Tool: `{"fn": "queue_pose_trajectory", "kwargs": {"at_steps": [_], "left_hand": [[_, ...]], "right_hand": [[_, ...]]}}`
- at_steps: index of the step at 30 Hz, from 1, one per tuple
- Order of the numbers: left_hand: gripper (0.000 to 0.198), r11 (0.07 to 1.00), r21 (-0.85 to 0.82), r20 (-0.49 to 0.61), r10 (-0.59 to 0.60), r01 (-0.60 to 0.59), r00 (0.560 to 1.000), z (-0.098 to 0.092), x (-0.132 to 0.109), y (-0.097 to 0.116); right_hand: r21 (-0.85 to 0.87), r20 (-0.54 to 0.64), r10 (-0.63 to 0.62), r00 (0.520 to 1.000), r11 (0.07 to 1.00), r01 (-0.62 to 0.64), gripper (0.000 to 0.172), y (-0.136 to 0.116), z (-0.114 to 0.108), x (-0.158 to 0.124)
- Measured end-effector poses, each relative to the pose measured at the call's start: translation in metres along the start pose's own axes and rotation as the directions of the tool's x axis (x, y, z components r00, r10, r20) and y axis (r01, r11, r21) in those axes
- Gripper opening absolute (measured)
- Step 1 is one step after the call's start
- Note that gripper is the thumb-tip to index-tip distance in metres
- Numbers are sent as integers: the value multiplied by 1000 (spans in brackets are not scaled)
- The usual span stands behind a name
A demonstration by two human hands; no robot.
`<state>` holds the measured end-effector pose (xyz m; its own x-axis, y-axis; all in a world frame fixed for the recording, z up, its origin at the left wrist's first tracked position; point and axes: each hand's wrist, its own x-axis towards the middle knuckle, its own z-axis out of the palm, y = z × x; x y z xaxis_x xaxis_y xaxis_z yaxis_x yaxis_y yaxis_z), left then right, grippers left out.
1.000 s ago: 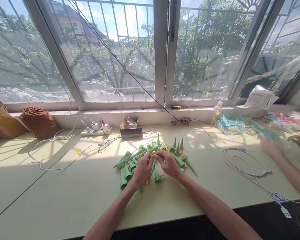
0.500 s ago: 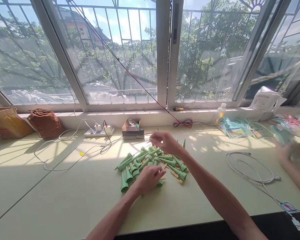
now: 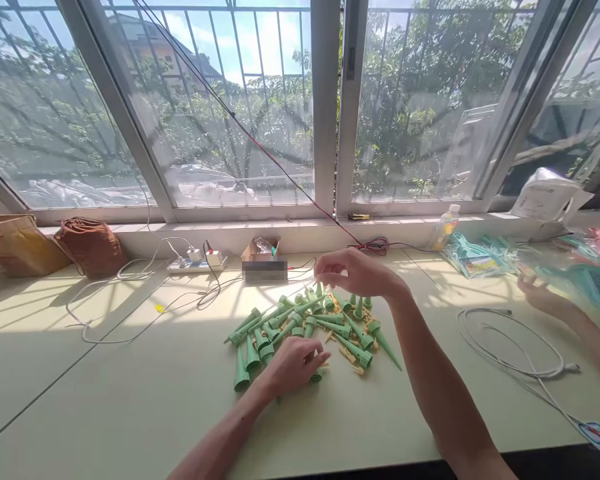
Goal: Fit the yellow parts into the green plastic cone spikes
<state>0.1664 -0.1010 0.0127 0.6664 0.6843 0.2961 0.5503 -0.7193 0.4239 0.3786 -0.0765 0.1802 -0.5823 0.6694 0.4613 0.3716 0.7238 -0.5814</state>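
A heap of green plastic cone-shaped spikes (image 3: pixel 293 323) lies on the table, with small yellow plastic pieces (image 3: pixel 349 355) scattered among them. My left hand (image 3: pixel 295 365) rests low over the near side of the heap, its thumb apart from loosely bent fingers; the underside is hidden, and part of a spike (image 3: pixel 316 377) shows below it. Over the far side hangs my right hand (image 3: pixel 353 270), wrist arched and fingers bent downward with a gap between them. A green tip shows just below its fingertips, and I see nothing clearly held.
Behind the heap stands a small box (image 3: pixel 264 263) beside a power strip (image 3: pixel 195 263). A coiled white cable (image 3: pixel 510 353) lies to the right. Farther right, another person's hand (image 3: pixel 545 297) is near bagged teal items (image 3: pixel 475 257). A bottle (image 3: pixel 446 227) stands by the window.
My right hand has shifted to the right, its elbow swinging outward and uncovering a spike at the heap's right edge. My left hand stays nearly in place. The other person's hand has moved left.
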Motion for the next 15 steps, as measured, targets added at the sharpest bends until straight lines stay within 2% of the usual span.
{"fn": "queue_pose_trajectory", "kwargs": {"at_steps": [15], "left_hand": [[41, 999, -42, -5, -15, 15, 1000, -3, 2, 2]], "right_hand": [[-82, -9, -58, 998, 995, 57, 15, -22, 5, -12]]}}
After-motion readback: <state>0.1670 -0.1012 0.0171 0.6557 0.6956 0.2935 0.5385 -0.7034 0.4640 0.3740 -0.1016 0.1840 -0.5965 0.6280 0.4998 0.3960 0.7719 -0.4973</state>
